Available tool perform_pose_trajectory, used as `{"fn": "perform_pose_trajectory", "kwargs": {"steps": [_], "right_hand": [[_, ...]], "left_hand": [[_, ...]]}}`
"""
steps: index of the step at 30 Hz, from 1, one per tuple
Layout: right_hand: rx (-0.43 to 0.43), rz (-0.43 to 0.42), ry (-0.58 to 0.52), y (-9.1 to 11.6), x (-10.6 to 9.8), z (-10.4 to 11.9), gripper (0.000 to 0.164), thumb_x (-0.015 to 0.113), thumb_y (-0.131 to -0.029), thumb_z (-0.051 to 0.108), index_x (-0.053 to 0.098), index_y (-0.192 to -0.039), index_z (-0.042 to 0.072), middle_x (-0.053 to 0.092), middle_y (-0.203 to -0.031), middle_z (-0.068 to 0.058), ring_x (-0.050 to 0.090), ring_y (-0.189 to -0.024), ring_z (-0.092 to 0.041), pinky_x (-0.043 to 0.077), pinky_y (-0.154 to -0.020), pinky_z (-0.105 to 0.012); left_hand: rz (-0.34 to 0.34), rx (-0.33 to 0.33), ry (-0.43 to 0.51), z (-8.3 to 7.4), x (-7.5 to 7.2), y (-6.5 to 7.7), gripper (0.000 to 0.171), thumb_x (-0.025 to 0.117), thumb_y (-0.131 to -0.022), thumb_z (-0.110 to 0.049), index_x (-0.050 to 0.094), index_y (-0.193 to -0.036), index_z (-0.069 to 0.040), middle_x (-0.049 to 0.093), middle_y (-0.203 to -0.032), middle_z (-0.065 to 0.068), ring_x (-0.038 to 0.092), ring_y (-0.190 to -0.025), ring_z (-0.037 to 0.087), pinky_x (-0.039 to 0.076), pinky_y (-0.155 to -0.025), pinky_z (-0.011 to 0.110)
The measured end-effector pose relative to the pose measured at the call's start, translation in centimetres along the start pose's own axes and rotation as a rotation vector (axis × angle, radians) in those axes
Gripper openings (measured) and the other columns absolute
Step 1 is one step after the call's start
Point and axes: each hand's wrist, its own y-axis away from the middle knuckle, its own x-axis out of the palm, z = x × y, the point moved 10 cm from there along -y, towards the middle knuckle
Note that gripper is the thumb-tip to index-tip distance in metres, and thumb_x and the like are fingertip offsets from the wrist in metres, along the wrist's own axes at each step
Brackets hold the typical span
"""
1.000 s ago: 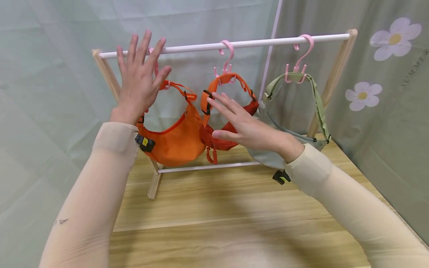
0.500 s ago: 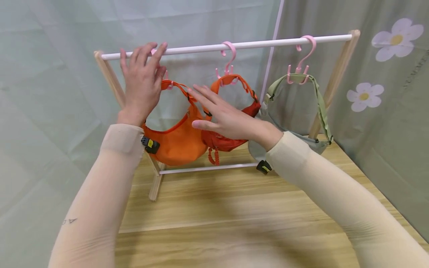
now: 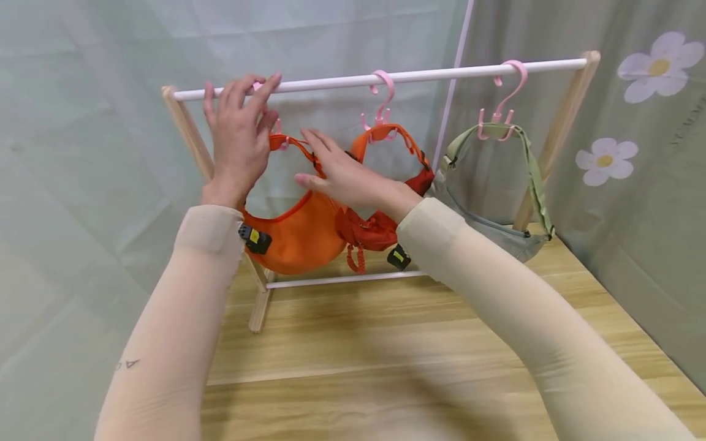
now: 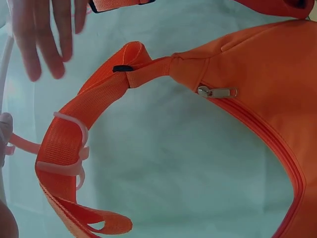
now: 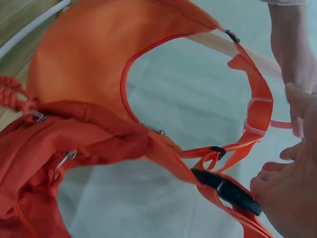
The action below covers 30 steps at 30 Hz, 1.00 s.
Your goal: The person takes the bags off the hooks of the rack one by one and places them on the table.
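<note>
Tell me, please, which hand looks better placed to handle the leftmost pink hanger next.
Probably the left hand: its fingers are up at the rail, beside that hanger, while the right hand is lower and farther from it.

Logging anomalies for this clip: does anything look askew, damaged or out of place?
Nothing stands out: the orange bag, red bag and grey bag hang from pink hangers on the white rail, with no visible spill or damage.
</note>
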Motion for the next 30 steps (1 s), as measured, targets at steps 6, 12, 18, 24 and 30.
{"fn": "perform_pose_trajectory", "kwargs": {"steps": [6, 12, 18, 24, 30], "right_hand": [[0.092, -0.014, 0.003, -2.0, 0.4, -0.4, 0.09, 0.053, -0.107, 0.045, -0.007, -0.168, 0.016, 0.001, -0.174, -0.006, 0.015, -0.158, -0.016, 0.018, -0.125, -0.026], [0.164, -0.033, -0.008, -3.7, 1.2, -1.5, 0.09, 0.055, -0.108, 0.037, -0.009, -0.167, 0.014, 0.005, -0.173, -0.009, 0.018, -0.157, -0.018, 0.018, -0.126, -0.027], [0.159, -0.077, 0.043, -4.5, 2.2, -2.3, 0.083, 0.054, -0.109, 0.025, -0.004, -0.167, 0.009, 0.016, -0.171, -0.012, 0.02, -0.157, -0.021, 0.018, -0.126, -0.028], [0.133, -0.192, 0.102, -4.6, 2.2, -2.3, 0.049, 0.043, -0.111, 0.014, 0.033, -0.158, 0.003, 0.047, -0.151, -0.015, 0.048, -0.135, -0.025, 0.04, -0.115, -0.033], [0.155, -0.248, 0.084, -4.3, 1.9, -2.0, 0.032, 0.037, -0.114, 0.018, 0.053, -0.138, 0.005, 0.06, -0.118, -0.009, 0.058, -0.098, -0.023, 0.053, -0.084, -0.032]], "left_hand": [[0.013, -0.015, 0.042, 0.2, -0.2, -0.1, 0.044, 0.056, -0.108, -0.028, 0.056, -0.152, -0.032, 0.056, -0.149, 0.004, 0.04, -0.145, 0.019, -0.006, -0.126, 0.038], [0.033, -0.024, 0.08, 0.5, -0.3, -0.2, 0.044, 0.058, -0.107, -0.028, 0.058, -0.15, -0.029, 0.056, -0.149, 0.003, 0.04, -0.145, 0.02, -0.007, -0.126, 0.036], [0.036, -0.019, 0.142, 0.5, -0.5, -0.1, 0.043, 0.059, -0.106, -0.03, 0.06, -0.149, -0.027, 0.058, -0.147, 0.003, 0.042, -0.143, 0.017, -0.008, -0.125, 0.033], [0.05, -0.041, 0.16, 0.6, -0.5, 0.0, 0.043, 0.059, -0.106, -0.03, 0.06, -0.149, -0.029, 0.057, -0.147, 0.001, 0.041, -0.144, 0.015, -0.009, -0.124, 0.031], [0.064, -0.049, 0.154, 0.6, -0.7, 0.0, 0.043, 0.059, -0.106, -0.031, 0.06, -0.149, -0.029, 0.056, -0.149, 0.0, 0.04, -0.144, 0.014, -0.01, -0.124, 0.03]]}}
